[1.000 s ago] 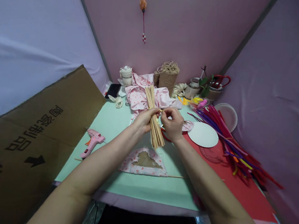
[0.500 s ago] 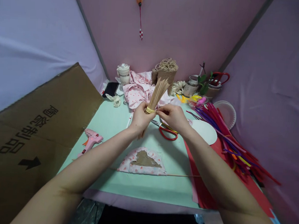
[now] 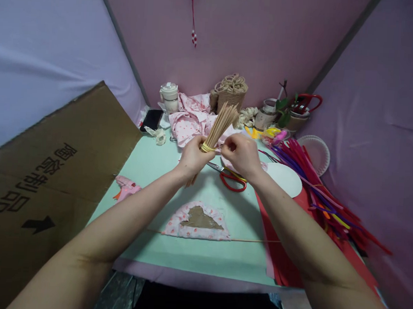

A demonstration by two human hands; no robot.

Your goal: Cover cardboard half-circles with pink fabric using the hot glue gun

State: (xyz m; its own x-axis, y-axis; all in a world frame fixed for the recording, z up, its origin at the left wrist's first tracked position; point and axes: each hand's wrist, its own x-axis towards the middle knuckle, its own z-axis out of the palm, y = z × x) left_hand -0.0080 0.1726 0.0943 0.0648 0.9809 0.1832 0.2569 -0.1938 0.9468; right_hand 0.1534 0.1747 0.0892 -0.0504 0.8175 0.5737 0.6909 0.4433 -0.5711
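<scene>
My left hand [image 3: 196, 156] is closed around a bundle of thin wooden sticks [image 3: 222, 123], which tilts up and to the right above the table. A yellow rubber band [image 3: 207, 148] wraps the bundle just above my thumb. Just right of it, my right hand [image 3: 241, 155] pinches with curled fingers; a short strand of the band seems to run to the fingertips. Below the hands lie red-handled scissors [image 3: 233, 181]. Nearer me is a half-round cardboard piece [image 3: 200, 218] edged with pink patterned fabric [image 3: 178, 224], along a thin stick [image 3: 250, 240].
A pink glue gun [image 3: 126, 187] and a large cardboard sheet [image 3: 64, 156] are at left. A cup [image 3: 169, 97], phone [image 3: 152, 120], pink cloth [image 3: 187, 126] and twine roll [image 3: 232, 93] stand behind. Pipe cleaners [image 3: 306, 166], a white disc [image 3: 284, 180] and red sheets [image 3: 277, 250] lie at right.
My right hand has moved slightly up and away from the bundle, its fingers more curled. My left hand still holds the sticks. The view has shifted a little.
</scene>
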